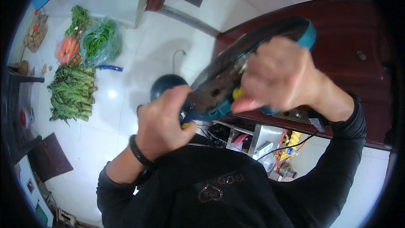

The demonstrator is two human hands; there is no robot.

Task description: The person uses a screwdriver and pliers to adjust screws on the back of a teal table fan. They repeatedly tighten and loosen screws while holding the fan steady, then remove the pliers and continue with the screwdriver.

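Observation:
A large round dark thing with a see-through mesh front and a teal rim, looking like a fan head (217,69), is tilted up before my chest. My left hand (162,122) is closed at its lower left edge, thumb and fingers bent around it. My right hand (276,74), smeared by motion, is curled in a fist over its face. A small yellow piece (238,93) shows under the right fingers; the rest of it is hidden. Behind my left hand is a dark rounded thing (168,83), partly covered, with a cord (174,61) lying beyond it.
On the white tiled floor at left lie leafy greens (72,93), a bag of green vegetables (101,42), bagged carrots (67,50) and a blue-sheathed item (110,68). A dark red door (346,76) stands at right. A cluttered shelf (268,137) is beside my right arm.

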